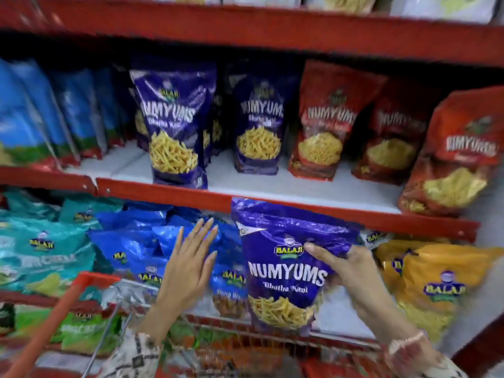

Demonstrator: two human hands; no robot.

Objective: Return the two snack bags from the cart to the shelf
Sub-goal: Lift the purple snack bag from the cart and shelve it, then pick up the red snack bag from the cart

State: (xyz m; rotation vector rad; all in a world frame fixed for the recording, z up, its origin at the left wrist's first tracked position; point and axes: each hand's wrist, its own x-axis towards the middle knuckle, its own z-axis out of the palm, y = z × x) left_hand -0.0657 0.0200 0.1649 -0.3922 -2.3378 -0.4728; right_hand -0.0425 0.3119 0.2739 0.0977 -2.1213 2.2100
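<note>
The right hand (pixel 351 271) holds a purple bag (pixel 286 268) up over the cart (pixel 90 285), the left hand (pixel 191 266) is open and empty, and next the bag likely goes up onto the shelf (pixel 300 186) beside its twins.

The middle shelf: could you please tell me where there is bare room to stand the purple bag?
The right hand holds the purple bag. Bare shelf board shows between the two standing purple bags, and along the front edge before the red bags. The blue bags at left are packed tight.
</note>
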